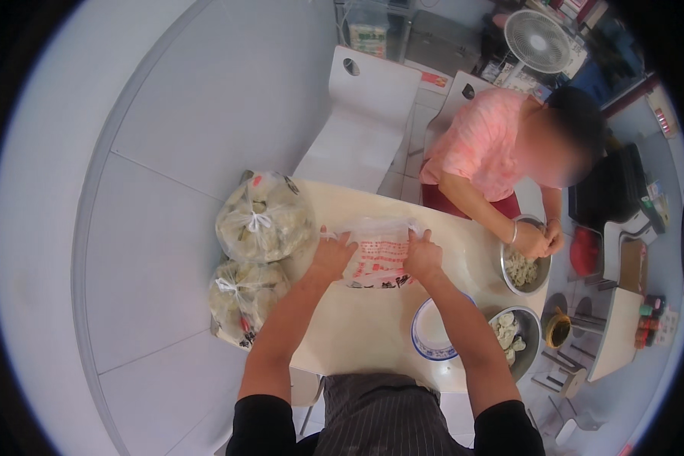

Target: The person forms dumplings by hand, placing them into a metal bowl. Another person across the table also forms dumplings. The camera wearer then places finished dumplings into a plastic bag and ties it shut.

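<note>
From our red-printed clear plastic bag [380, 254], we can pass over bare cream tabletop [349, 327] at six o'clock; bulging, knotted translucent plastic bags [264, 220] block nine, a round blue-rimmed white bowl [433, 327] five.

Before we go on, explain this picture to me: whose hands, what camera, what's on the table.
There is no machine, just a person's bare left hand and right hand. A wide fisheye camera on their head looks down, so straight edges curve. On the table, the hands touch either side of a see-through bag with red print; how firmly, I can't tell. To the left sit two tied bags. To the right are a plate and two bowls, the nearer bowl holding dumplings. Another person has both hands at the farther bowl.
</note>
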{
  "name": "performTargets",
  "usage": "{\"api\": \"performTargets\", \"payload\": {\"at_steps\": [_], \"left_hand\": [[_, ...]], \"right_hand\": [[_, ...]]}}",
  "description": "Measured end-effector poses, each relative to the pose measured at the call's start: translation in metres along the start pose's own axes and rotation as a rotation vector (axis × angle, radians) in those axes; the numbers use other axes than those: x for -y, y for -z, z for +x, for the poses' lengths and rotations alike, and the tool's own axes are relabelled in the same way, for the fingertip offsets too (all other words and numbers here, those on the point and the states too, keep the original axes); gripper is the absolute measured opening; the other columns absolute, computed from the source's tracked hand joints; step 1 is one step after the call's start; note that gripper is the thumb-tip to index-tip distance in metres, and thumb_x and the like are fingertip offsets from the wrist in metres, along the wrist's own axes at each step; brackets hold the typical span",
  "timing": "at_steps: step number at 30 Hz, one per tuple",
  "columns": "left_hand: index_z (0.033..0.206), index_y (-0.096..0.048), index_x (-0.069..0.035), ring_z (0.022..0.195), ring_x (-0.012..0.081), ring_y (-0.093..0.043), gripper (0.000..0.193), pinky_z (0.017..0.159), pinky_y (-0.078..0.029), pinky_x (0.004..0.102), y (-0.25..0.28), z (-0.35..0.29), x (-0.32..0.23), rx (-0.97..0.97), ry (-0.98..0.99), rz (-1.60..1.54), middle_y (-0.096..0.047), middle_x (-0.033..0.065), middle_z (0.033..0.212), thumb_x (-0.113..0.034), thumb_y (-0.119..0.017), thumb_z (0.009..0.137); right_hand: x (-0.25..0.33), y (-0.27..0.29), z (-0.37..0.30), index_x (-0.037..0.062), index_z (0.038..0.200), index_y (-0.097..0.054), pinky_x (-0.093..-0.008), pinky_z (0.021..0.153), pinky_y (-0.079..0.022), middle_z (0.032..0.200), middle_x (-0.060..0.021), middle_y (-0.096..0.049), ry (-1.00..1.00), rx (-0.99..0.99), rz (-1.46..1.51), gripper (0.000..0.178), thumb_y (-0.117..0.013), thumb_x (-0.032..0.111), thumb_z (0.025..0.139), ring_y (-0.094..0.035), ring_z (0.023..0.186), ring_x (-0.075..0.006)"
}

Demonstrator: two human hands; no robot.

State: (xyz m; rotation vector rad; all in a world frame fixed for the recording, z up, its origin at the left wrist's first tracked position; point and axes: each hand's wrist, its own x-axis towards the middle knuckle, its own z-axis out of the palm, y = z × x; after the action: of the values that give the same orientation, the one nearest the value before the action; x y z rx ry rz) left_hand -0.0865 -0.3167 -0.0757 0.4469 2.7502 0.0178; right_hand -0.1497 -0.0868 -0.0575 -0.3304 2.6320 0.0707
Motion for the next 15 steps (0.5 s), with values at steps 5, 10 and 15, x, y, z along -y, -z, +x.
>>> {"api": "performTargets", "payload": {"at_steps": [5, 10, 15], "left_hand": [[0.118, -0.053, -0.019, 0.102, 0.0301, -0.06, 0.075, 0.097, -0.036, 0.0578, -0.018, 0.012, 0.012, -0.059, 0.123, -0.336, -0.044, 0.0069, 0.131, -0.027, -0.087, 0.052], [0.11, -0.06, -0.015, 0.108, 0.0274, -0.058, 0.042, 0.094, -0.04, 0.0524, -0.022, -0.001, 0.019, -0.189, 0.103, -0.604, -0.051, 0.0038, 0.128, -0.018, -0.076, 0.071], [0.111, -0.062, -0.013, 0.115, 0.0227, -0.054, 0.029, 0.094, -0.043, 0.0431, 0.039, -0.043, 0.004, -0.328, -0.037, -1.151, -0.054, 0.0067, 0.131, -0.005, -0.064, 0.083]], "right_hand": [[0.001, -0.01, 0.021, 0.0288, 0.139, -0.04, -0.0459, 0.089, -0.046, 0.128, -0.0193, -0.042, -0.068, 0.059, 0.109, 0.071, -0.065, 0.019, 0.073, -0.057, 0.107, -0.0327], [0.008, -0.004, 0.02, 0.0302, 0.141, -0.037, -0.0517, 0.095, -0.043, 0.135, -0.0213, -0.04, -0.022, 0.115, 0.183, 0.075, -0.065, 0.022, 0.073, -0.047, 0.12, -0.0365], [-0.012, -0.032, 0.023, 0.0286, 0.144, -0.033, -0.0444, 0.095, -0.046, 0.134, -0.0244, -0.039, -0.018, 0.034, 0.239, 0.079, -0.065, 0.02, 0.072, -0.054, 0.112, -0.0385]]}}
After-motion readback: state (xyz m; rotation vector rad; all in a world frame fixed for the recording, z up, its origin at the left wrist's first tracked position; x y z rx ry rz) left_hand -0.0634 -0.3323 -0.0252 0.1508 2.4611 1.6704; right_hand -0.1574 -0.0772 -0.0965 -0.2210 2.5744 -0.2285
